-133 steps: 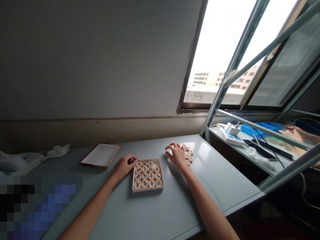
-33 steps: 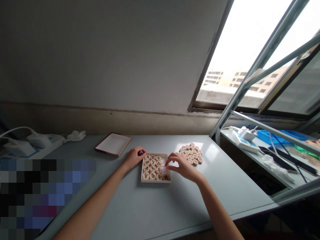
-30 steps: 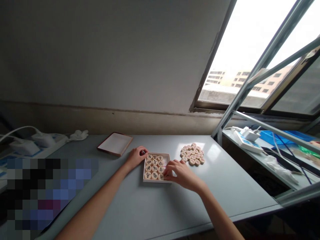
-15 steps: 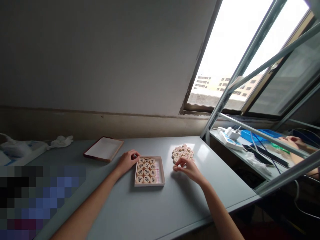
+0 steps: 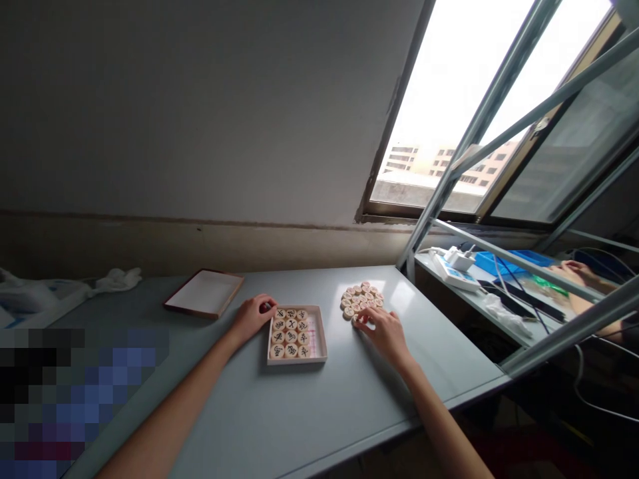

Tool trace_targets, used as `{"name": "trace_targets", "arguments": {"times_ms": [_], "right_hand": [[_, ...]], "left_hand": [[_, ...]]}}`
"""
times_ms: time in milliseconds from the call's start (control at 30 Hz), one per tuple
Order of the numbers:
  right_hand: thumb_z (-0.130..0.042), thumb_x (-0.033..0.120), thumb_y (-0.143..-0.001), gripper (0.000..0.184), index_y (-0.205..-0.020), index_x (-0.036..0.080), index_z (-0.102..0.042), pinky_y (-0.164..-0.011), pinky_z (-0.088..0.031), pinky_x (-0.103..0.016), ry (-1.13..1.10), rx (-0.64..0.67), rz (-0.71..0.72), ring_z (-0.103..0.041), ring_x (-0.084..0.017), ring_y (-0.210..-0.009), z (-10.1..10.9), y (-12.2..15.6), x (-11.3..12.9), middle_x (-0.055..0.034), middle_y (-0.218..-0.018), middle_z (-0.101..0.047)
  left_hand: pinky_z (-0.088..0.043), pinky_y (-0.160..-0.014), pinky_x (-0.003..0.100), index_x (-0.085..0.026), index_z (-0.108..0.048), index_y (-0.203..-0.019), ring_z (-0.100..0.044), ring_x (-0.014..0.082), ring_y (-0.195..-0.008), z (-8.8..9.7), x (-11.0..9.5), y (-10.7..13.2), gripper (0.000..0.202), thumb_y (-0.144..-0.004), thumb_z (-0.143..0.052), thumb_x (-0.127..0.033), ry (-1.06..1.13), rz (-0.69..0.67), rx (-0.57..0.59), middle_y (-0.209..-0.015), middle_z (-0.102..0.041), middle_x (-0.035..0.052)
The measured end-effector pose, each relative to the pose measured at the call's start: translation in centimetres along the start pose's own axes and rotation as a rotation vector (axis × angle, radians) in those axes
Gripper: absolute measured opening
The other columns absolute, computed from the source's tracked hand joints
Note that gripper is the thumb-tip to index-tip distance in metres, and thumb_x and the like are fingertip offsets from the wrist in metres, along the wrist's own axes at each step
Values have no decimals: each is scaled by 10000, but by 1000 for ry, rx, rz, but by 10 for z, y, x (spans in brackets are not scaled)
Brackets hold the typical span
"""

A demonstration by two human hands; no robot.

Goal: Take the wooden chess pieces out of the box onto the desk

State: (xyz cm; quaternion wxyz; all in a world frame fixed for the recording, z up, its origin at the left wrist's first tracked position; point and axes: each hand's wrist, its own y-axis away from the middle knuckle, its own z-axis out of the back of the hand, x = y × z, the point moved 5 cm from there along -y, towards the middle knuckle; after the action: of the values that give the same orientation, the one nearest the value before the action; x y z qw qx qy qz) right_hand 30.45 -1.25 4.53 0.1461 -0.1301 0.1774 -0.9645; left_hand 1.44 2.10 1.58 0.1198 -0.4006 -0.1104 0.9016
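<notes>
A shallow white box (image 5: 323, 336) sits on the grey table, with rows of round wooden Chinese chess pieces (image 5: 291, 337) marked in black filling its left and middle. Bare inner floor shows along its right side. My left hand (image 5: 254, 313) is closed at the box's upper left corner, fingers curled on the edge; a small dark red spot shows by the fingertips. At the near edge of a pile of loose chess pieces (image 5: 360, 293), my right hand (image 5: 382, 327) pinches one piece (image 5: 355, 320) between thumb and fingers. The hand partly hides that piece and the pile's near side.
A box lid (image 5: 204, 294) with a dark red rim lies white side up at the back left. White plastic (image 5: 117, 281) is at the far left. Metal frame bars (image 5: 429, 219) rise on the right, before another table with a power strip (image 5: 456, 269) and another person's hands (image 5: 574, 269).
My right hand has shifted slightly right, closer to the pile, fingertips still at a piece. My left hand stays at the box corner. The view has tilted slightly.
</notes>
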Motion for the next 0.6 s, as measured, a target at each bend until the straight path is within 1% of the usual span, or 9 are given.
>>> {"name": "trace_targets", "arguments": {"times_ms": [100,167,233,300,367,467,533,600], "right_hand": [[-507,295,-815,136,-746,207,-583,-677,-290,-280,-62,-24,35,-553,-161,-748,3,3,11,2,-780,-628],[-488,282,-830,145,-756,208,-588,-688,-307,-279,-116,-18,69,-545,-152,-734,4,3,24,1,-781,-621],[-485,267,-836,128,-798,214,-595,-690,-330,-270,-183,47,153,-536,-146,-755,3,0,43,-4,-815,-611],[-500,263,-831,111,-866,228,-599,-708,-349,-267,-218,134,264,-525,-151,-817,0,-7,64,-10,-883,-602],[-529,249,-815,145,-946,239,-591,-743,-352,-287,-173,194,356,-510,-167,-882,-5,-17,84,-19,-961,-591],[-548,198,-798,245,-1037,249,-570,-747,-345,-319,-27,239,440,-503,-187,-893,-18,-34,105,-32,-995,-584],[-545,184,-797,251,-1040,241,-573,-734,-345,-320,37,258,471,-503,-189,-876,-27,-43,113,-41,-980,-585],[-563,198,-789,216,-1001,226,-588,-738,-345,-317,54,252,477,-500,-186,-868,-32,-49,116,-42,-967,-585]], "left_hand": [[-405,-636,252,-144,-610,-713,-541,155,-663,-1,2,0,204,-715,-466,-289,-7,4,6,-758,-610,54],[-402,-636,250,-142,-611,-714,-539,152,-660,-2,3,0,199,-712,-470,-283,-19,6,3,-758,-610,53],[-400,-641,248,-143,-614,-715,-540,151,-663,-2,4,0,196,-711,-471,-278,-27,4,2,-761,-613,50],[-399,-648,246,-147,-618,-718,-545,152,-676,-2,3,0,197,-714,-468,-276,-30,4,0,-766,-617,49],[-398,-649,245,-152,-621,-718,-550,155,-691,-1,3,0,198,-716,-467,-276,-32,2,-1,-776,-620,50],[-399,-650,246,-153,-620,-710,-549,157,-695,0,2,1,191,-712,-470,-271,-32,2,-4,-777,-619,51],[-402,-650,248,-149,-618,-708,-543,155,-683,0,1,1,187,-707,-469,-261,-29,5,-5,-767,-614,52],[-404,-647,251,-146,-616,-709,-538,154,-671,1,0,1,183,-702,-468,-254,-27,8,-4,-760,-610,53]]}}
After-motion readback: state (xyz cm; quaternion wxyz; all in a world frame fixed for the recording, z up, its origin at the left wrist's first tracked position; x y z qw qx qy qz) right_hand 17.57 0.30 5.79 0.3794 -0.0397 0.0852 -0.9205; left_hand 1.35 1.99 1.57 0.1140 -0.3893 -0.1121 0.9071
